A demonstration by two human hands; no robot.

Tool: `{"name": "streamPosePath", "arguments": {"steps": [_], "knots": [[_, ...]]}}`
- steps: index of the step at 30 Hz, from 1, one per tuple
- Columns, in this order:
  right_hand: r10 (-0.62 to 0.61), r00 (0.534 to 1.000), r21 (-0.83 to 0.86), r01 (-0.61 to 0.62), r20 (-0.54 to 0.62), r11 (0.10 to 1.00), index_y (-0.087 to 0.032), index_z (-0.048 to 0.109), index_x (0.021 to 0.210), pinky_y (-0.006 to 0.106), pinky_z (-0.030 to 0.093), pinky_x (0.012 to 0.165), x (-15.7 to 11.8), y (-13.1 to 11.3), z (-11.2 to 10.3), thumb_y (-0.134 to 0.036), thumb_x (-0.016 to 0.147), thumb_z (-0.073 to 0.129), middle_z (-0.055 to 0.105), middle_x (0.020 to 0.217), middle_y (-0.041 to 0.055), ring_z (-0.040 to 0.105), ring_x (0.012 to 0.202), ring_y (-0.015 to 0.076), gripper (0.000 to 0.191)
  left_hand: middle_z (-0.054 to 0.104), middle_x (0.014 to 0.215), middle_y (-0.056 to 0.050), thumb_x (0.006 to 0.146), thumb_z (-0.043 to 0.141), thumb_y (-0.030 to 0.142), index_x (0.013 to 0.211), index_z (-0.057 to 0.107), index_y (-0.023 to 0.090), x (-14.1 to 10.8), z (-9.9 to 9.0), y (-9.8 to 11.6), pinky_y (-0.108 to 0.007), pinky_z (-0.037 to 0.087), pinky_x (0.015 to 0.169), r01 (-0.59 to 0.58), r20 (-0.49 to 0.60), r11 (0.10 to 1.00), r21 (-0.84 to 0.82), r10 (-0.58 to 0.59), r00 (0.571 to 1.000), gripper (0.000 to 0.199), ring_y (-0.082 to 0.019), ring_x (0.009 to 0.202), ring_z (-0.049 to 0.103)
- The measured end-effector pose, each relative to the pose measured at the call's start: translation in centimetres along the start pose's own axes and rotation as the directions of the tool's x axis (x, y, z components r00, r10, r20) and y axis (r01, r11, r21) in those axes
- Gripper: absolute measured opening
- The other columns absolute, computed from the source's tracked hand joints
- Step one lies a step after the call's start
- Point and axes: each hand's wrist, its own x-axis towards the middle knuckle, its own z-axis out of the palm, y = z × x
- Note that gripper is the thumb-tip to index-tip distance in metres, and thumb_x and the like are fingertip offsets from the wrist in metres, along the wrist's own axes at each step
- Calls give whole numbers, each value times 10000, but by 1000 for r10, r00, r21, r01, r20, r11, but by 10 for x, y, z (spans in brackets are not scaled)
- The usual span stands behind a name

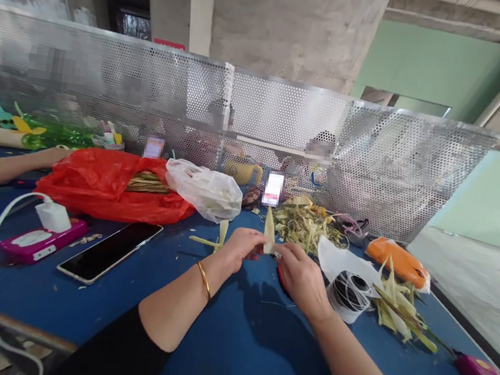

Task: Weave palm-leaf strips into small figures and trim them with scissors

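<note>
Between my two hands stands a pale, pointed piece of corn husk (270, 231), held upright above the blue table. My left hand (244, 246), with a gold bangle on its wrist, pinches the husk from the left. The fingers of my right hand (300, 273) are closed at its lower right edge. A red object (282, 276) lies partly hidden under my right hand, and I cannot make out its kind. Just left of my left hand, a few joined husk strips (219, 239) rest on the table. A spool of wire (349, 295) is right of my right wrist.
Behind my hands is a heap of husk scraps (308, 224). More husks (401, 304) and an orange packet (397, 261) lie right. At left are a red plastic bag (91, 179), a phone (111, 251), and a purple power strip (42, 241). Another person's arm (3, 172) reaches in.
</note>
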Motion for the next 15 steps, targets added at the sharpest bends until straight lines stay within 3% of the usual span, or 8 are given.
{"name": "streamPosePath", "arguments": {"steps": [2, 4, 7, 15], "knots": [[229, 968, -149, -212, 106, 966, -131, 519, 1249, 333, 471, 759, 1, 3, -3, -148, 894, 432, 570, 1191, 182, 624, 947, 257, 366, 565, 507, 28, 602, 721, 247, 614, 616, 151, 5, -6, 3, -201, 390, 487, -48, -105, 997, -64, 41, 994, 143, -85, 475, 524], [364, 902, -270, -300, 231, 915, -66, 565, 1144, 356, 457, 722, 1, 8, -3, -109, 829, 474, 597, 1091, 224, 628, 927, 307, 331, 540, 492, 40, 628, 683, 242, 596, 579, 156, 9, -11, 6, -190, 386, 483, -84, -179, 990, -111, 63, 982, 138, -69, 457, 502], [372, 868, -263, -294, 328, 919, -72, 613, 986, 350, 437, 724, 0, 16, 1, -58, 742, 530, 630, 982, 222, 627, 935, 329, 258, 534, 479, 32, 622, 669, 223, 587, 561, 154, 10, -11, 5, -188, 381, 463, -81, -215, 984, -159, 46, 976, 133, -75, 451, 506], [472, 831, 38, -504, 294, 863, -104, 535, 1122, 298, 393, 650, 5, 31, 5, -32, 640, 602, 669, 935, 162, 634, 882, 294, 492, 546, 486, 18, 580, 700, 203, 584, 580, 139, 8, -2, 1, -189, 378, 429, -44, -179, 974, -220, 4, 984, 136, -83, 444, 519]]}}
